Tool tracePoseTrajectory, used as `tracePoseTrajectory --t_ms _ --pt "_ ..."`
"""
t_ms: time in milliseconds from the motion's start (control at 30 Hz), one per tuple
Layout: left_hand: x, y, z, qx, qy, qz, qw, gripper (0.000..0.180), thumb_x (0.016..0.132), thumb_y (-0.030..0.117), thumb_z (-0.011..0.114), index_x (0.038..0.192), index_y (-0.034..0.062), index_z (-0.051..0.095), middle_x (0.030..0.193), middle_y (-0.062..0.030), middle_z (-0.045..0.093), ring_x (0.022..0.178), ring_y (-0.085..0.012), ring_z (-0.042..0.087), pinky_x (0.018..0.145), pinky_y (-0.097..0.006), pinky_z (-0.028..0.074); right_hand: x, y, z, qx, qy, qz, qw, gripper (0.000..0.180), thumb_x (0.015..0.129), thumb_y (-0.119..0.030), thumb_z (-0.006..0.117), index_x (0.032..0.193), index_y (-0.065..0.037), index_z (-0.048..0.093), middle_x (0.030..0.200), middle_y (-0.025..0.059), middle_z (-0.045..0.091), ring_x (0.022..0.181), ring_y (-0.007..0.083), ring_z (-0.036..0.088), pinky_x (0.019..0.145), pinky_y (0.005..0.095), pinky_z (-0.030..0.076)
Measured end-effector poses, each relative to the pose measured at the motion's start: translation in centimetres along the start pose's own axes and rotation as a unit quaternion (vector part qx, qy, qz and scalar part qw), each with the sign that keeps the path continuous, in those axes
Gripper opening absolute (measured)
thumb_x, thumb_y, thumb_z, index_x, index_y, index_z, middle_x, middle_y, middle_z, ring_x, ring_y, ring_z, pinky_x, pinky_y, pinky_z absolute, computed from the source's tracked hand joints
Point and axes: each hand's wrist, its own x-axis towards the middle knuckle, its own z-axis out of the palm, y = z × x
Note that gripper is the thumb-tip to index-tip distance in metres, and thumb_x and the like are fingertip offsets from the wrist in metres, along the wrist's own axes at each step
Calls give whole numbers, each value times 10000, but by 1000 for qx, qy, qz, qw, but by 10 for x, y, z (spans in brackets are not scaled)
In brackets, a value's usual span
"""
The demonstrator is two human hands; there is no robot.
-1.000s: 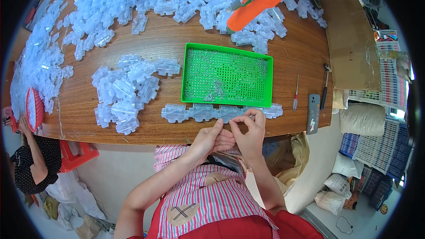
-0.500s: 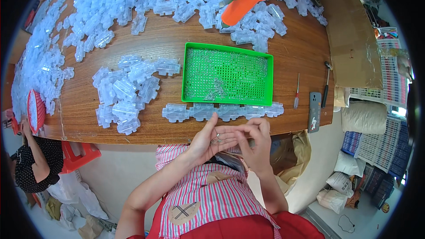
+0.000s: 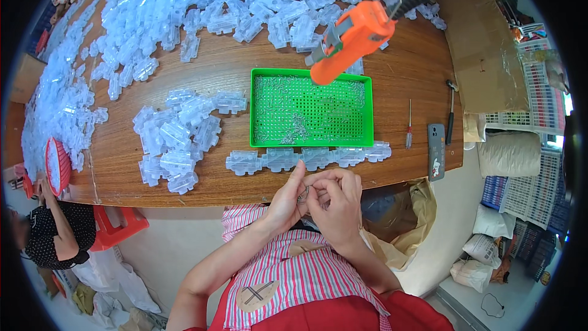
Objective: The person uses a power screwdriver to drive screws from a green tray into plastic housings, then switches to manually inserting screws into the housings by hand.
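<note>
My left hand (image 3: 286,199) and my right hand (image 3: 336,199) are together just below the table's front edge, fingertips touching. Between them they pinch some small metal pieces (image 3: 304,194), too tiny to tell apart. Just beyond the hands lies a row of clear plastic housings (image 3: 306,159) along the table edge. Behind that row sits a green perforated tray (image 3: 361,107) with small metal parts scattered in it. An orange powered screwdriver (image 3: 350,40) hangs on a cable above the tray.
Heaps of clear plastic housings (image 3: 177,138) cover the wooden table (image 3: 214,79) to the left and at the back. A screwdriver (image 3: 408,125), a dark tool (image 3: 451,119) and a phone (image 3: 435,151) lie at right. Another person (image 3: 52,233) sits at lower left by a red basket (image 3: 56,165).
My hands have drawn back from the row of housings toward my body and closed together. The hanging orange screwdriver has swung lower over the tray.
</note>
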Motion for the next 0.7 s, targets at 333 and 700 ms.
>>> tracePoseTrajectory --t_ms 333,700 --pt "-2 6 10 -25 8 0 1000 699 1012 570 316 1302 -33 519 1200 -147 614 1066 -196 636 946 -319 524 -3 8 3 33 27 33 999 143 741 -53 698 862 -49 622 1010 112 543 945 294 520 823 415 412" --pt "-6 -4 -19 -22 115 -10 993 488 1020 392 478 1169 -59 593 1098 -156 674 1014 -203 666 925 -322 545 27 37 29 42 -2 -53 998 143 776 -83 719 897 -70 644 1033 91 508 913 269 471 847 404 356"
